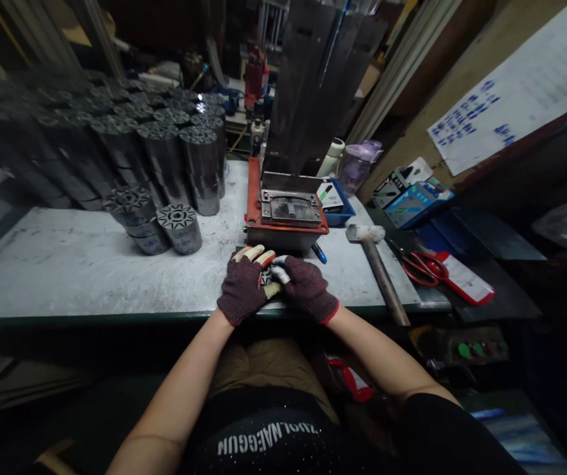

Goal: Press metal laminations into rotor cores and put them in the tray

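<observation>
A slotted metal core (266, 276) shows between my two gloved hands at the bench's front edge, mostly covered by them. My left hand (246, 284) wraps round its left side, fingers over the top. From the right, my right hand (304, 285) closes on the same core with its fingers bent. Just beyond the hands stands an orange-framed metal fixture (288, 214). Further left, a short stack of cores (140, 221) stands beside another core (180, 227) with blue marks on its side.
Many tall stacks of cores (199, 158) fill the back left. A mallet (380, 270) lies over the front edge at right, near red-handled scissors (424, 267). A blue marker (319, 253) lies by the fixture, and a blue tray (345, 210) sits behind it.
</observation>
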Available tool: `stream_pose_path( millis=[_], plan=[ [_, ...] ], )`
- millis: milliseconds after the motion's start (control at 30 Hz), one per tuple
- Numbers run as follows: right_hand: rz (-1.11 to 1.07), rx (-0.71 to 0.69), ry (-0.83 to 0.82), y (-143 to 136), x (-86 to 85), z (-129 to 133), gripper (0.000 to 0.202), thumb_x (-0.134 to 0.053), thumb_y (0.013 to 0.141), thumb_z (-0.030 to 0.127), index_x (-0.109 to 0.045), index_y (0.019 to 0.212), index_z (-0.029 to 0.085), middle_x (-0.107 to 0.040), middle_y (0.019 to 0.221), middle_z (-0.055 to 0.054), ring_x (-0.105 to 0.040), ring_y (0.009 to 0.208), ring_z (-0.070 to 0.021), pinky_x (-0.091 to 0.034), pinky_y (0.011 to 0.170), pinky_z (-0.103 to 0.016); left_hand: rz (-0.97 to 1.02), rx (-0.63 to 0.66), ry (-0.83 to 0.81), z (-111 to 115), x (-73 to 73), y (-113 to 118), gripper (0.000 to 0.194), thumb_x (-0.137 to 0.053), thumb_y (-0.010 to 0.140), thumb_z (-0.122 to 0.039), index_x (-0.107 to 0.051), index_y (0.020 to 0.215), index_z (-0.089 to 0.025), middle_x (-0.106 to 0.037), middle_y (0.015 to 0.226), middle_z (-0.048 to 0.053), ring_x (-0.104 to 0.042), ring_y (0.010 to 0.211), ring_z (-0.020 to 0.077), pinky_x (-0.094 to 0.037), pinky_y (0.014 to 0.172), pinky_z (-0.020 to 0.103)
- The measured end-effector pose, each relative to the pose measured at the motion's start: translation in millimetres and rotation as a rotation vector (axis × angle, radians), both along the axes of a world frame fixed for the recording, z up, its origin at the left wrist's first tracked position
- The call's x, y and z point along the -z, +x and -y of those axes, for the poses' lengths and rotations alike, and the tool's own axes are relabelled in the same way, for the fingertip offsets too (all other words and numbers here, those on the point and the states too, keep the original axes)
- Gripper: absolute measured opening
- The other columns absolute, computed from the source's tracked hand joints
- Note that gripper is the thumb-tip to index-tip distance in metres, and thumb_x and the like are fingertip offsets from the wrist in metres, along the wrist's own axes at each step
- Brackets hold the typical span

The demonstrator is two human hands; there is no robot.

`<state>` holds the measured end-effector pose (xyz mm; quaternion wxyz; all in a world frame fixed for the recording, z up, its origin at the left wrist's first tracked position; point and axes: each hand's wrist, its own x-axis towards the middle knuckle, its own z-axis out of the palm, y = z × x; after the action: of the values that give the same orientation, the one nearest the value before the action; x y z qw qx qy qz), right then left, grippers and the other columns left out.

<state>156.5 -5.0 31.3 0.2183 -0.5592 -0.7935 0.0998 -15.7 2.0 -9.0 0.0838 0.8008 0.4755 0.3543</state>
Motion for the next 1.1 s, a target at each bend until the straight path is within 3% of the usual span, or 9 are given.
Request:
stream_pose_path(
  millis=[133,267,333,433,533,633,767,967,1100],
  plan=[
    [-0.214,0.104,-0.010,12,-9.3,-1,0.025,-0.050,0.097,0.039,-0.067,0.099,0.021,-0.076,0.094,-0.006,-0.070,0.089,-0.0218,-0.053,0.084,-0.034,-0.033,0.011,-0.091,-2,-2.8,3,0.081,-0.079,0.074,-0.050,-0.052,0.144,-0.018,-0.055,0.145,0.016,-0.052,0.132,0.0339,-0.041,0.112,0.049],
    [-0.386,0.041,-0.018,17,-12.9,-2,0.025,-0.051,0.094,0.040,-0.067,0.098,0.022,-0.075,0.095,-0.004,-0.069,0.088,-0.0201,-0.055,0.082,-0.034,-0.037,0.017,-0.096,-2,-4.5,4,0.077,-0.078,0.077,-0.047,-0.051,0.144,-0.020,-0.056,0.144,0.014,-0.053,0.132,0.0322,-0.041,0.113,0.048],
    [-0.294,0.009,0.000,16,-11.4,-3,0.026,-0.050,0.094,0.035,-0.067,0.106,0.019,-0.075,0.101,-0.007,-0.069,0.093,-0.0212,-0.054,0.086,-0.035,-0.034,0.017,-0.096,-2,-4.8,4,0.077,-0.078,0.078,-0.047,-0.050,0.144,-0.019,-0.055,0.144,0.015,-0.053,0.132,0.0320,-0.041,0.113,0.048],
    [0.081,-0.036,-0.034,10,-13.4,-3,0.031,-0.051,0.093,0.027,-0.067,0.117,0.015,-0.074,0.112,-0.013,-0.068,0.103,-0.0253,-0.051,0.092,-0.038,-0.031,0.020,-0.104,-1,-5.1,4,0.076,-0.078,0.077,-0.045,-0.051,0.144,-0.019,-0.055,0.144,0.015,-0.053,0.132,0.0319,-0.041,0.113,0.047],
    [0.461,-0.168,-0.178,0,-27.9,-6,0.029,-0.053,0.094,0.027,-0.070,0.115,0.017,-0.074,0.113,-0.015,-0.068,0.104,-0.0281,-0.050,0.089,-0.038,-0.030,0.019,-0.114,-1,-4.9,3,0.077,-0.078,0.076,-0.042,-0.050,0.145,-0.021,-0.054,0.145,0.014,-0.053,0.132,0.0320,-0.041,0.112,0.047],
    [0.655,-0.214,-0.228,-12,-47.4,-12,0.038,-0.043,0.100,0.029,-0.065,0.128,0.018,-0.073,0.117,-0.016,-0.069,0.104,-0.0290,-0.050,0.085,-0.037,-0.017,0.017,-0.111,-1,-4.6,3,0.077,-0.079,0.074,-0.037,-0.051,0.144,-0.021,-0.055,0.144,0.013,-0.053,0.132,0.0314,-0.041,0.113,0.046],
    [0.742,-0.239,-0.250,-22,-62.3,-19,0.041,-0.042,0.101,0.031,-0.062,0.136,0.020,-0.073,0.118,-0.017,-0.070,0.106,-0.0297,-0.051,0.085,-0.037,-0.016,0.017,-0.105,-1,-3.7,4,0.076,-0.079,0.073,-0.037,-0.052,0.142,-0.021,-0.056,0.142,0.012,-0.054,0.130,0.0311,-0.042,0.112,0.045],
    [0.777,-0.199,-0.243,-36,-64.2,-21,0.038,-0.041,0.101,0.024,-0.071,0.121,0.013,-0.075,0.108,-0.019,-0.070,0.102,-0.0298,-0.051,0.082,-0.036,0.020,0.040,-0.079,-3,-0.2,4,0.078,-0.080,0.072,-0.036,-0.050,0.142,-0.020,-0.058,0.141,0.013,-0.054,0.131,0.0300,-0.042,0.113,0.045],
    [0.607,-0.104,-0.041,-18,-60.1,-28,0.040,-0.040,0.104,0.034,-0.071,0.123,0.018,-0.073,0.112,-0.015,-0.066,0.103,-0.0284,-0.048,0.084,-0.037,0.014,-0.003,-0.062,-2,-0.3,4,0.074,-0.079,0.076,-0.042,-0.051,0.141,-0.019,-0.060,0.138,0.014,-0.057,0.127,0.0306,-0.046,0.109,0.045]
  ],
)
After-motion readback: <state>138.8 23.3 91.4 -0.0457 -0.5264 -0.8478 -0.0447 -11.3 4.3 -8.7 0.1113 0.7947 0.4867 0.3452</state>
